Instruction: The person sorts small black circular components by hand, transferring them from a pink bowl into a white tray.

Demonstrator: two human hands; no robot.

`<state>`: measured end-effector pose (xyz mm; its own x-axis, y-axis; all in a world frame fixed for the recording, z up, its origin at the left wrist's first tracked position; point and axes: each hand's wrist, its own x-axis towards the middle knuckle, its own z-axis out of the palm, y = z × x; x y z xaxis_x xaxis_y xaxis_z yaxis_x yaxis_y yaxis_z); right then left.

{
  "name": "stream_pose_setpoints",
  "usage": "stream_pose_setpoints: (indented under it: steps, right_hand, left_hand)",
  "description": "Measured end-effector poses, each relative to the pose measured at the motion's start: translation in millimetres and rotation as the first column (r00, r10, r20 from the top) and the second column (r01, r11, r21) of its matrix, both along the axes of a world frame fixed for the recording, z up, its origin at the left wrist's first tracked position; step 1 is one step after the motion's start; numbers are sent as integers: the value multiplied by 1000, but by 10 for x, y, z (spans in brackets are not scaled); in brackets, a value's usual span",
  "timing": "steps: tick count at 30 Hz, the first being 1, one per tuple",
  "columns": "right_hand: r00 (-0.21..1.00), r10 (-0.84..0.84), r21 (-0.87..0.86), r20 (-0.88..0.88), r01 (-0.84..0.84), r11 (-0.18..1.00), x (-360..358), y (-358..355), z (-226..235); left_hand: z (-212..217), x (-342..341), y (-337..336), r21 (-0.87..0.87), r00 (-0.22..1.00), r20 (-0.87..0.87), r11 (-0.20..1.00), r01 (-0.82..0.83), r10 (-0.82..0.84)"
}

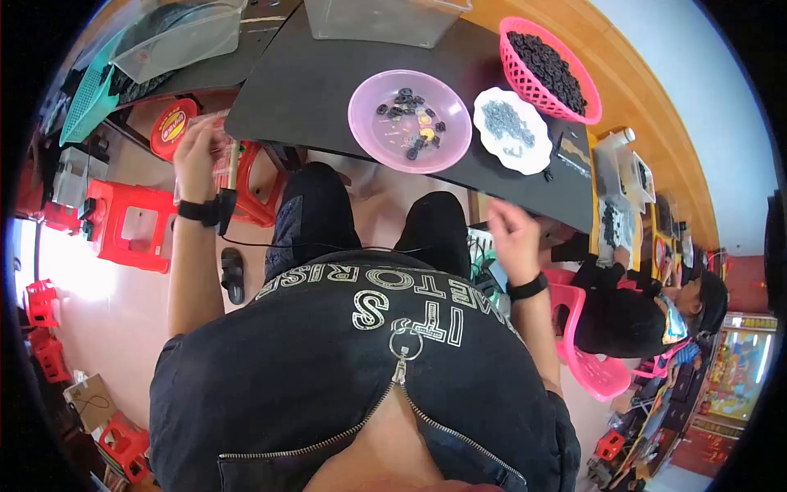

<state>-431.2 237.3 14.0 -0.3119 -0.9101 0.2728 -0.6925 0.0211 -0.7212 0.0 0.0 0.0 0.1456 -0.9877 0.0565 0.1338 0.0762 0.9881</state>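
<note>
Your left hand (197, 152) grips a clear plastic piece (220, 152) at ten o'clock off the black table (311, 90), your right hand (512, 238) hangs loosely curled at four o'clock below the purple bowl (410, 120) of dark rings.

Bowl (410, 123) on table (311, 90), plate (512, 131) to its R, basket (549, 70) behind.

Seated at the black table (328, 90), both forearms raised from the lower edge. Left hand (195, 148) lifted just off the table's left corner, fingers curled, dark band on the wrist. Right hand (512, 238) below the table's near edge, fingers loosely bent, dark band likewise.
</note>
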Motion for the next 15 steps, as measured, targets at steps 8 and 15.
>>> stream_pose_setpoints:
  steps: [8,15]
  right_hand:
    - [921,-185,-6,-343,195,981,-330,-911,409]
    - [812,-164,112,-560,270,956,-584,-1283,139]
  left_hand:
    - [212,-1140,253,-123,876,337,907,403,-344]
    - [378,-1811,454,-361,637,713,624,693,-295]
